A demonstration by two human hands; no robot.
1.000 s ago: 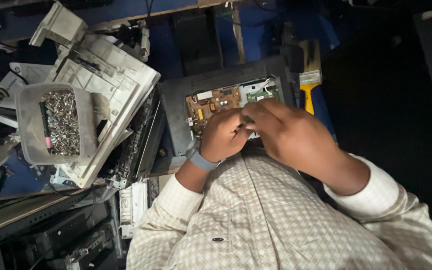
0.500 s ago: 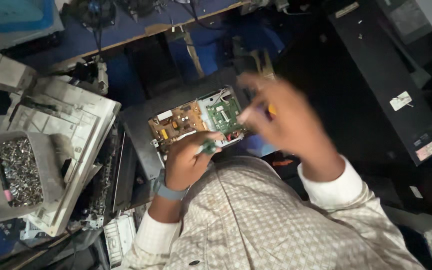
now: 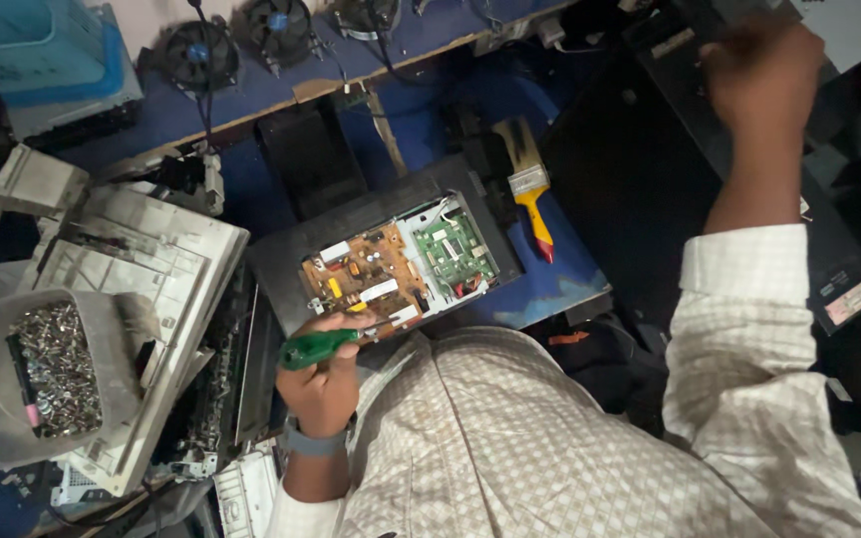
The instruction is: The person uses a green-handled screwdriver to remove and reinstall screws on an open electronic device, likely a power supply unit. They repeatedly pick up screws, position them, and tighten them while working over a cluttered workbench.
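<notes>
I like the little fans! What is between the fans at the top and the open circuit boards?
In the head view, a black box lies on the blue table between the fans and the circuit boards.

**Clutter around the bench**

A paintbrush (image 3: 528, 184) with a yellow and red handle lies on the blue bench top (image 3: 560, 284). At the left, a grey tub of screws (image 3: 40, 374) rests on a white plastic casing (image 3: 142, 269). Small black fans (image 3: 196, 50) sit along the far edge, beside a teal bin (image 3: 32, 40).

Left hand on the screwdriver, right hand away

My left hand (image 3: 326, 384) grips a green-handled screwdriver (image 3: 319, 348) at the open circuit boards' (image 3: 401, 267) seven o'clock edge; my right hand (image 3: 761, 72) reaches out at one o'clock, blurred, near a black case (image 3: 650, 169).
</notes>
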